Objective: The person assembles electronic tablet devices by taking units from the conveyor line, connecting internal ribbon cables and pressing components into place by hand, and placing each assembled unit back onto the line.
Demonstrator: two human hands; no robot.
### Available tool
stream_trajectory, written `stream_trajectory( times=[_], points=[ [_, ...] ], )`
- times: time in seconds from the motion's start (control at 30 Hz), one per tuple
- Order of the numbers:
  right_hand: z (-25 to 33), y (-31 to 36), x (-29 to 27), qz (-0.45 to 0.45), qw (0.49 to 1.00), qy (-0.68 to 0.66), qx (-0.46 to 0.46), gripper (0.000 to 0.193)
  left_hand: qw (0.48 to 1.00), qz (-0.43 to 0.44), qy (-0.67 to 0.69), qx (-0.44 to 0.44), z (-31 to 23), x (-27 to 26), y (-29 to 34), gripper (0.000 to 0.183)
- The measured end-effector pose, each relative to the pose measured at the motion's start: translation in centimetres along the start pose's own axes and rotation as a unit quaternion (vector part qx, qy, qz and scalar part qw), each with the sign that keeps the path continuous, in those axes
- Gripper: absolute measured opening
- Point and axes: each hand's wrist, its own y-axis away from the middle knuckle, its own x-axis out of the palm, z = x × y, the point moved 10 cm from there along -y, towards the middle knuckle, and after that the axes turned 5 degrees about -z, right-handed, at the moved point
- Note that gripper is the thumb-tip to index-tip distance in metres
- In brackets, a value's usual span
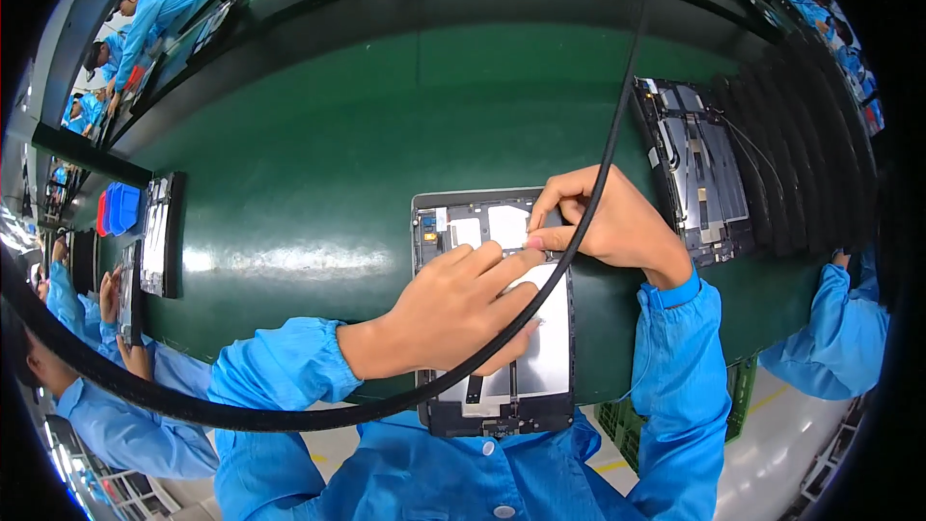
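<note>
Two bare hands over opened grey tablet w/ silver internals (pixel 550 347), lying on glossy green tabletop (pixel 299 154): left hand (pixel 449 304) half-curled across it, right hand (pixel 625 222) thumb + index nearly closed at its upper R area, can't tell if either grips anything. Thick black cable (pixel 289 419) cuts across view, partly blocking both hands + tablet. Black-and-silver opened device (pixel 699 169) at R beside dark ribbed stack (pixel 801 154); blue plastic bin (pixel 122 209) far L.
</note>
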Motion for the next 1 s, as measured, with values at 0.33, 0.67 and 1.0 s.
stream_trajectory(
  times=[0.33, 0.67, 1.0],
  points=[
    [-0.1, 0.1, 0.0, -0.038, 0.999, 0.011, 0.012, 0.019, 1.0, 0.0, 0.011, 0.014, 0.2, 0.3, -0.4, 0.034],
    [0.6, 0.1, -0.1, -0.063, 0.997, 0.029, 0.019, 0.018, 0.998, 0.021, -0.035, 0.039, -0.3, 0.5, 0.1, 0.053],
    [0.3, 0.3, -0.5, -0.077, 0.997, 0.016, 0.027, 0.017, 1.0, 0.017, -0.004, 0.025, 0.2, 0.3, -0.4, 0.046]
  ],
)
